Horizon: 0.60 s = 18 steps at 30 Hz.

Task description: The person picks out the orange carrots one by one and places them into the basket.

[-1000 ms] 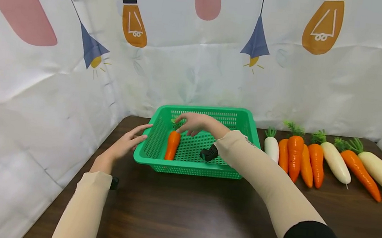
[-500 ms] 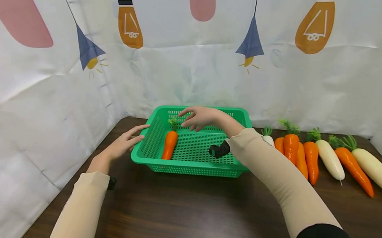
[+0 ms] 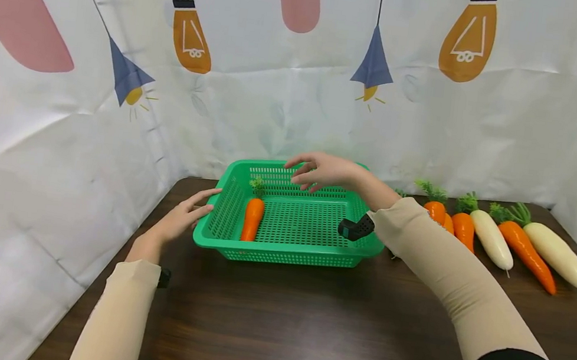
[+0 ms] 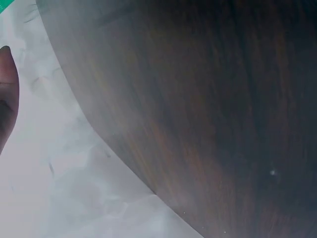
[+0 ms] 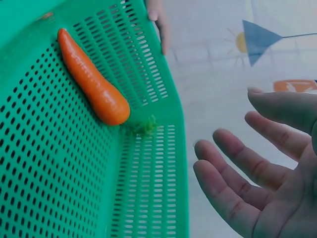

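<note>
A green plastic basket with slotted walls stands at the back of the table. Inside it, along the left side, lies one orange carrot with its leafy top toward the back wall. My left hand rests its fingers at the basket's left rim. Over the back part of the basket hovers my right hand, fingers loosely bent and holding nothing. In the right wrist view the same carrot lies apart from the right hand. Only a fingertip of the left hand shows in the left wrist view.
Right of the basket lie several carrots and white radishes in a row, some hidden by the right sleeve. A patterned white curtain hangs behind the dark wooden table.
My right hand has moved up and to the right, away from the carrot in the basket. The left hand stays at the rim. The whole view has shifted slightly.
</note>
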Each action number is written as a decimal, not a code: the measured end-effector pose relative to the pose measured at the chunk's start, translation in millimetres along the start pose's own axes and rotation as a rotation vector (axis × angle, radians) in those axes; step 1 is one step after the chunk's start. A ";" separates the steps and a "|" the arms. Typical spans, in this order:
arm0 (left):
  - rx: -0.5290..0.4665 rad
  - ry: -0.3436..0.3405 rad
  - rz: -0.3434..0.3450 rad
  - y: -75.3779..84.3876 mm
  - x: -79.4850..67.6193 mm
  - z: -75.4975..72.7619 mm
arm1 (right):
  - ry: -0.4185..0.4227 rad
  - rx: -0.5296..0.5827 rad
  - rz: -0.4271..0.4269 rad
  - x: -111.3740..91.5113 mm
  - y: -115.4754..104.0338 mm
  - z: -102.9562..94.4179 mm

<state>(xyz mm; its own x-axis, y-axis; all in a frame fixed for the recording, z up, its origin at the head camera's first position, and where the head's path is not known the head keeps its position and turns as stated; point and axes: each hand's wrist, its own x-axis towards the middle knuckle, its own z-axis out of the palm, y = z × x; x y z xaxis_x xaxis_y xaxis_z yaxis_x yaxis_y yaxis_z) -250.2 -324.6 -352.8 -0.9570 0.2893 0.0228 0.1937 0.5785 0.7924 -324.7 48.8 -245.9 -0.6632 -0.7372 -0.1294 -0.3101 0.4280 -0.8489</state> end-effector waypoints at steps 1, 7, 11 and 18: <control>-0.001 -0.001 0.002 0.2 0.2 0.0 | 0.007 -0.006 -0.006 -3.0 0.4 -1.0; -0.010 0.001 0.005 -0.1 -0.6 0.2 | 0.074 -0.022 -0.021 -19.8 4.3 -3.9; -0.003 0.008 0.004 -0.6 -0.6 -0.1 | 0.137 -0.026 -0.034 -33.2 9.2 -5.9; 0.005 0.003 0.005 0.7 0.4 0.6 | 0.214 -0.065 -0.065 -59.7 23.8 -16.1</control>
<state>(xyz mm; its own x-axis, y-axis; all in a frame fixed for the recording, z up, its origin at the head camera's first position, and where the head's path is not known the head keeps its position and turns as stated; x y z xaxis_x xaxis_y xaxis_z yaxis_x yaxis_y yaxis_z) -250.3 -323.6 -352.7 -0.9566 0.2898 0.0290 0.1999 0.5809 0.7891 -303.4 111.4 -250.2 -0.7679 -0.6392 0.0417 -0.3951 0.4215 -0.8162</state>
